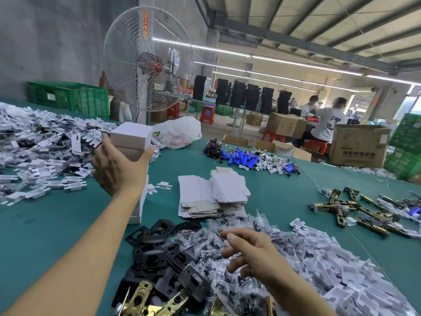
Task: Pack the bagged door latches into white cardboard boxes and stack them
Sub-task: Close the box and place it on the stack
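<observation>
My left hand [118, 169] is raised and grips a closed white cardboard box [132, 135] on top of a stack of white boxes [140, 201] that my arm mostly hides. My right hand [252, 254] hovers with loosely curled fingers, holding nothing, over a heap of small clear bags [218, 242]. Flat unfolded white cartons [214, 195] lie stacked in the middle of the green table [45, 224]. Black plates [155, 249] and brass latches [145, 297] lie at the near edge. More brass latches [355, 210] lie to the right.
White plastic inserts are heaped at the left [41, 144] and at the near right [341, 270]. Blue batteries [243, 157] and a white plastic bag [177, 133] lie farther back. A large fan [148, 62], green crates [68, 96], brown cartons [357, 144] and seated people stand beyond the table.
</observation>
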`<state>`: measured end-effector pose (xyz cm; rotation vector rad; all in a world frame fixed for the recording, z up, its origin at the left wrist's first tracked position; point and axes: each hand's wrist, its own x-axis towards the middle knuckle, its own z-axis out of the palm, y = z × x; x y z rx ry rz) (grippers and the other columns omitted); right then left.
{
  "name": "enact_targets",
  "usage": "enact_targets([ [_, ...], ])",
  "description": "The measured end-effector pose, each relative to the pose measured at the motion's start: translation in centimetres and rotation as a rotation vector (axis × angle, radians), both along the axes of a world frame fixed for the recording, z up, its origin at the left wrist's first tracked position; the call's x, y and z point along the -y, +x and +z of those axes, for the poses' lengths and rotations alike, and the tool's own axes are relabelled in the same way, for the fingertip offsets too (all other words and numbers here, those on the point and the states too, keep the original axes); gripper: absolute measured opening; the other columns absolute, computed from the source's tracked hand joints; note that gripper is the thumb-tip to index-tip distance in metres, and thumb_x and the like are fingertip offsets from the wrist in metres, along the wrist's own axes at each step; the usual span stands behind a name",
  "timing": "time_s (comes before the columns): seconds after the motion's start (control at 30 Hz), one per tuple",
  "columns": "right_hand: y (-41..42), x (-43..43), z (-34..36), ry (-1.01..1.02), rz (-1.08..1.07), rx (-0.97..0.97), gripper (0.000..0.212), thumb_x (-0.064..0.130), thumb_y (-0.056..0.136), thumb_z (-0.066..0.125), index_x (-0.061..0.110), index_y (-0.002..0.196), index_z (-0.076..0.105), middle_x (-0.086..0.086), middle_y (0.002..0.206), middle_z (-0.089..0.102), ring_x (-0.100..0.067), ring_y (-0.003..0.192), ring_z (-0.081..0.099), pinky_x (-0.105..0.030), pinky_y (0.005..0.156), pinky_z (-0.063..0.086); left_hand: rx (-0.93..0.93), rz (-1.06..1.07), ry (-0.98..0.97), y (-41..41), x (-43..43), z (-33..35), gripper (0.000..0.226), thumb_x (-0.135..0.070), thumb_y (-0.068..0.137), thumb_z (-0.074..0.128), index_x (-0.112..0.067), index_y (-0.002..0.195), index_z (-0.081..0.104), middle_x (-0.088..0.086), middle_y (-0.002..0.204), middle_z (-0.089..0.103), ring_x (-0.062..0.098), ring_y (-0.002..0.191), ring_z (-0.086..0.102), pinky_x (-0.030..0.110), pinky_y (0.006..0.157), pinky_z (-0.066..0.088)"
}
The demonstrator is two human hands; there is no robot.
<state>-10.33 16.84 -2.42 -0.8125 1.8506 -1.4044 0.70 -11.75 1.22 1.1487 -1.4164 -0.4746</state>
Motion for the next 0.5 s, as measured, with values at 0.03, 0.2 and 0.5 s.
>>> enact_targets([
  [0.03,0.0,0.0,0.0,0.003,0.003,-0.004,0.016,0.030,0.099,0.057,0.027,0.106,0.072,-0.004,0.083,0.075,-0.017,0.065,0.068,-0.020,0.050,0.043,-0.006,0.029,-0.065,0.0,-0.4,-0.2,0.108,-0.053,0.070,0.083,-0.012,0.154,0.029,0.017,0.151,0.039,0.036,0.134,0.038,0.051,0.105,0.034],
  [0.2,-0.3,0.0,0.1,0.070,0.009,-0.029,0.014,0.028,0.098,0.059,0.026,0.106,0.071,-0.002,0.082,0.075,-0.017,0.064,0.068,-0.019,0.048,0.043,0.073,0.057,-0.730,-1.7,-4.1,-2.1,0.030,-0.034,0.082,0.073,-0.017,0.106,0.065,0.009,0.109,0.057,0.028,0.102,0.050,0.040,0.081,0.033],
  [0.5,-1.1,-0.6,-1.0,0.332,0.108,-0.269,0.012,0.033,0.096,0.060,0.025,0.104,0.066,0.005,0.084,0.068,-0.006,0.063,0.062,-0.016,0.054,0.045,0.956,-0.674,0.086,-8.5,-5.6,-7.8,0.049,-0.051,0.094,0.059,-0.022,0.133,0.055,-0.001,0.138,0.055,0.024,0.129,0.048,0.040,0.099,0.046],
])
